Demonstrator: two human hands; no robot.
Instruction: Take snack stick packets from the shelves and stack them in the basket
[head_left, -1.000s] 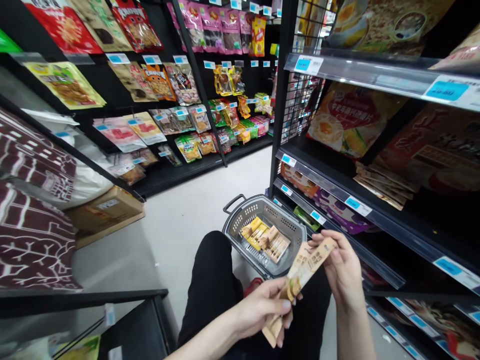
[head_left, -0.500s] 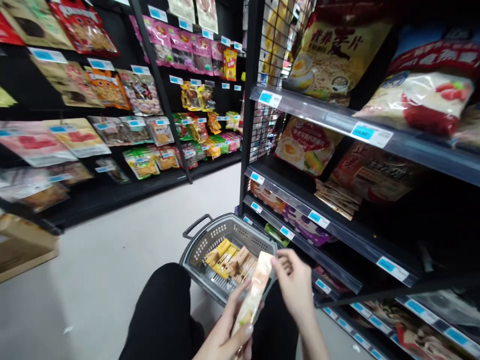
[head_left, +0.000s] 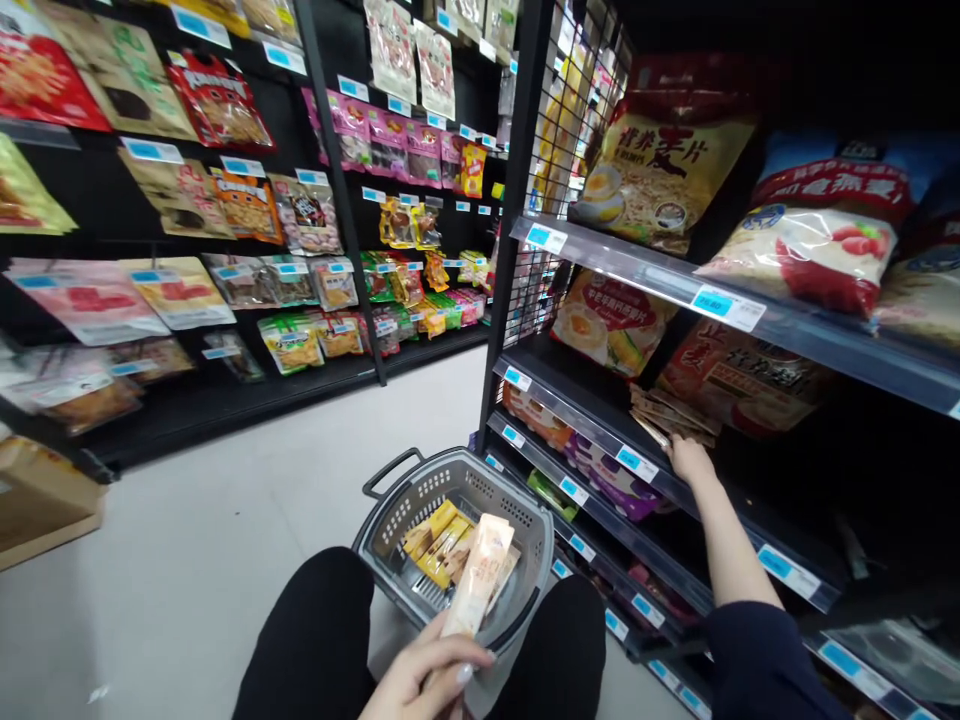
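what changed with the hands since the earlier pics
The right hand has let go of the slim beige sachets and reached forward-right to the flat beige packets piled on the black shelf. Whether it grips one is unclear. The left hand still holds the sachets over the grey plastic basket.

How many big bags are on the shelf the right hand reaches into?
2: a cream-and-red bag at the left end and a darker red bag behind the thin packets. Shadow may hide more.
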